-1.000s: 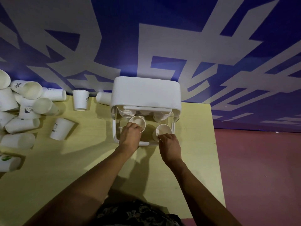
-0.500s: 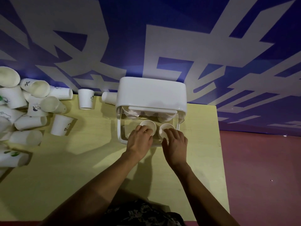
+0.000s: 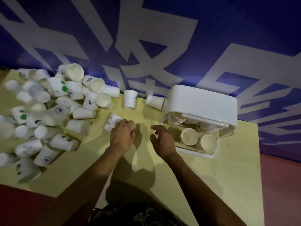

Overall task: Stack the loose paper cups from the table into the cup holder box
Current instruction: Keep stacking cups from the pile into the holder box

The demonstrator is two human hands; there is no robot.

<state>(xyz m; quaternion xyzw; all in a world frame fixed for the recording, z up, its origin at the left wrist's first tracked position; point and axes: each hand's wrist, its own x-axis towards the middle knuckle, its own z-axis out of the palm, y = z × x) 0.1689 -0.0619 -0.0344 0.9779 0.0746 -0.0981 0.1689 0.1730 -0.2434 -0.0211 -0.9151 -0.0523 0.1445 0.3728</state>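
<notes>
Cups (image 3: 48, 115) lie in a big pile at the left of the frame, only a few sit in the box (image 3: 197, 152) at the right, the left hand (image 3: 122, 136) touches one cup (image 3: 112, 120) without gripping, and the right hand (image 3: 162, 141) hangs open and holds nothing, so most work is left.

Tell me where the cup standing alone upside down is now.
In the head view the upside-down cup stands at the table's far edge by the wall, between the cup pile and the white box.

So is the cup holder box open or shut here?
Open: the cup holder box has its white lid raised, with two cup mouths showing inside.
</notes>
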